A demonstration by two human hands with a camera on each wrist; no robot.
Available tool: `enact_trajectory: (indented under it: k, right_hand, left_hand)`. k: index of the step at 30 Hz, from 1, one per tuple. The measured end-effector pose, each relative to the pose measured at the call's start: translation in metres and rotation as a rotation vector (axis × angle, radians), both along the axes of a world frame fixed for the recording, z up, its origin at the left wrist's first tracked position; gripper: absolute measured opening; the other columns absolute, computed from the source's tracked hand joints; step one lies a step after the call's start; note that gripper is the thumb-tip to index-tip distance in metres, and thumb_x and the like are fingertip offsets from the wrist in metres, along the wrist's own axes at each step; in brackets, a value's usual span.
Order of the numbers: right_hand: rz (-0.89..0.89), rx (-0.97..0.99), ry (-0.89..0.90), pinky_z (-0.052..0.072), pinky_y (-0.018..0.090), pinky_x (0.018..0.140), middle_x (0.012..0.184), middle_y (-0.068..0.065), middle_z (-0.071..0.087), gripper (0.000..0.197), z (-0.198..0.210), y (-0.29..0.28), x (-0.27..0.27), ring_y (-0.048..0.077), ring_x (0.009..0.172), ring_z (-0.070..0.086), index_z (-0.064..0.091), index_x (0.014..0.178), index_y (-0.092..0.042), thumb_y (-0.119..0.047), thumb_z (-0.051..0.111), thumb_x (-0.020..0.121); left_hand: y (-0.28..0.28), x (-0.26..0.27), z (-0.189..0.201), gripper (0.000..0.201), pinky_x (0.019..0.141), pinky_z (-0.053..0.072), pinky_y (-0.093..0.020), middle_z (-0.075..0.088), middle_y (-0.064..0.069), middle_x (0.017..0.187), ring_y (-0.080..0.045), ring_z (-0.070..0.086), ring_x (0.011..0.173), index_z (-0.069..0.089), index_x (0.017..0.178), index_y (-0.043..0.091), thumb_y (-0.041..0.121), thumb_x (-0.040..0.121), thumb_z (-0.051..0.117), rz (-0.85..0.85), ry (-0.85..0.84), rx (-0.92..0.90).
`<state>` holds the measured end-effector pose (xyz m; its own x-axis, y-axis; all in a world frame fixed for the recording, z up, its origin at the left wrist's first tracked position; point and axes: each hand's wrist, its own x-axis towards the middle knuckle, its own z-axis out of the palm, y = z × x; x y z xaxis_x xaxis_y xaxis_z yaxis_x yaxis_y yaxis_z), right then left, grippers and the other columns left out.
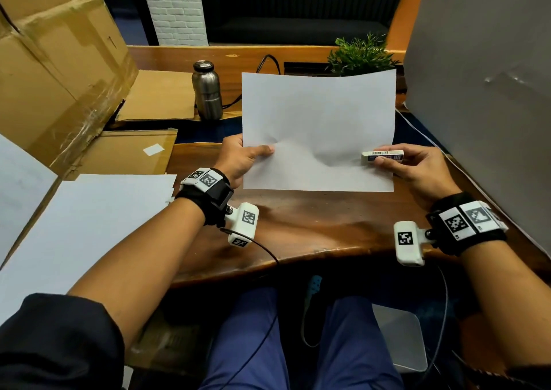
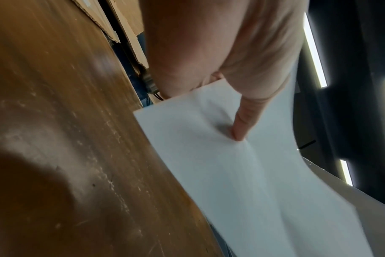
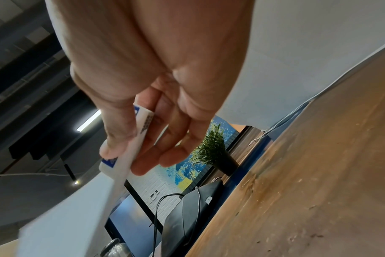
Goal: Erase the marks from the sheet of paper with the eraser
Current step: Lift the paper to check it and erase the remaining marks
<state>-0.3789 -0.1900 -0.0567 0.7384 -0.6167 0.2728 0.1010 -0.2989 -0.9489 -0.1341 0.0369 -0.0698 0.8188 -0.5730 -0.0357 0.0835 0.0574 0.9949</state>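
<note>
A white sheet of paper [image 1: 319,115] is held up above the wooden table [image 1: 313,228], tilted toward me, with a soft dent near its middle. No marks show on its near face. My left hand [image 1: 243,158] pinches the sheet's left edge, thumb on the front [image 2: 240,125]. My right hand [image 1: 408,163] pinches the right edge together with a white eraser [image 1: 383,155] in a printed sleeve. In the right wrist view the eraser [image 3: 141,132] lies under my thumb against the paper [image 3: 77,217].
Large cardboard boxes [image 1: 59,61] stand at the left, with a stack of white sheets [image 1: 89,225] beside them. A steel bottle [image 1: 207,91] and a potted plant [image 1: 360,55] stand behind the sheet. A grey panel [image 1: 483,91] rises on the right.
</note>
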Motion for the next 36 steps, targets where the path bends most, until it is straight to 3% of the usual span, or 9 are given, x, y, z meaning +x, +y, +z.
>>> enact_trajectory:
  k: [6,9,13,19,22,25,28,31,36]
  right_hand:
    - [-0.022,0.010,0.035,0.056,0.021,0.079,0.096,0.004,0.076,0.037,0.003,0.006,0.000,0.016,0.091,0.072,0.072,0.109,-0.002,-0.013,0.078,0.074]
    - [-0.052,-0.042,0.121,0.057,0.025,0.084,0.096,0.003,0.075,0.031,0.005,0.011,0.006,0.012,0.089,0.071,0.073,0.106,-0.005,-0.014,0.079,0.077]
    - [-0.363,-0.511,0.378,0.042,0.021,0.086,0.115,0.005,0.062,0.025,0.010,0.034,0.030,0.018,0.103,0.059,0.074,0.106,-0.011,-0.022,0.077,0.084]
    - [0.225,-0.624,0.616,0.051,0.031,0.081,0.096,0.000,0.070,0.012,-0.009,0.093,0.097,0.017,0.093,0.063,0.067,0.100,-0.014,-0.023,0.070,0.091]
    - [0.316,-0.669,0.792,0.053,0.035,0.086,0.106,0.006,0.068,0.021,-0.025,0.096,0.123,0.024,0.098,0.063,0.067,0.107,-0.013,-0.024,0.070,0.090]
    - [0.307,-0.705,0.817,0.050,0.031,0.081,0.106,0.007,0.069,0.018,-0.031,0.092,0.133,0.023,0.094,0.062,0.067,0.106,-0.013,-0.020,0.070,0.090]
    - [0.327,-0.725,0.851,0.046,0.029,0.076,0.101,0.004,0.066,0.019,-0.027,0.091,0.140,0.021,0.092,0.060,0.067,0.106,-0.011,-0.019,0.071,0.090]
    - [0.336,-0.702,0.860,0.043,0.024,0.070,0.097,0.002,0.063,0.019,-0.024,0.094,0.151,0.019,0.090,0.059,0.068,0.106,-0.012,-0.019,0.072,0.089]
    - [0.315,-0.654,0.861,0.048,0.027,0.071,0.100,0.006,0.066,0.024,-0.026,0.101,0.172,0.020,0.087,0.059,0.068,0.108,-0.008,-0.021,0.072,0.088]
  left_hand:
    - [0.007,0.006,-0.007,0.043,0.082,0.057,-0.037,0.070,-0.011,0.106,-0.030,0.067,0.101,0.062,0.110,0.009,-0.019,0.077,0.064,-0.077,-0.118,0.087]
    - [0.017,0.007,-0.007,0.055,0.077,0.057,-0.026,0.069,-0.001,0.108,-0.015,0.067,0.098,0.056,0.125,0.011,-0.021,0.080,0.060,-0.123,-0.135,0.113]
    - [0.034,0.009,-0.016,0.064,0.086,0.053,-0.028,0.063,0.000,0.123,-0.015,0.062,0.109,0.047,0.137,0.014,-0.016,0.083,0.062,-0.144,-0.201,0.233]
    - [0.044,0.008,-0.033,0.097,0.093,0.048,-0.034,0.054,0.006,0.138,-0.017,0.051,0.127,0.026,0.149,0.034,-0.011,0.076,0.070,-0.189,-0.187,0.381]
    - [0.043,0.009,-0.035,0.115,0.097,0.044,-0.034,0.045,0.005,0.146,-0.022,0.042,0.136,0.014,0.153,0.036,-0.001,0.068,0.082,-0.181,-0.339,0.553]
    - [0.037,0.009,-0.030,0.136,0.114,0.030,-0.047,0.011,-0.009,0.163,-0.031,0.020,0.147,-0.009,0.154,0.036,0.014,0.064,0.090,-0.195,-0.586,0.870]
    - [0.031,0.013,-0.029,0.121,0.118,0.013,-0.057,-0.018,-0.005,0.162,-0.031,-0.006,0.150,0.001,0.154,0.042,0.029,0.070,0.087,-0.306,-0.797,1.118]
    - [0.026,0.021,-0.028,0.086,0.119,0.012,-0.055,-0.001,-0.003,0.165,-0.030,0.003,0.150,0.020,0.154,0.036,0.046,0.085,0.070,-0.538,-0.876,1.313]
    - [0.027,0.032,-0.025,0.090,0.119,0.017,-0.053,0.005,0.001,0.164,-0.031,0.016,0.148,0.014,0.155,0.037,0.058,0.083,0.064,-0.621,-0.867,1.372]
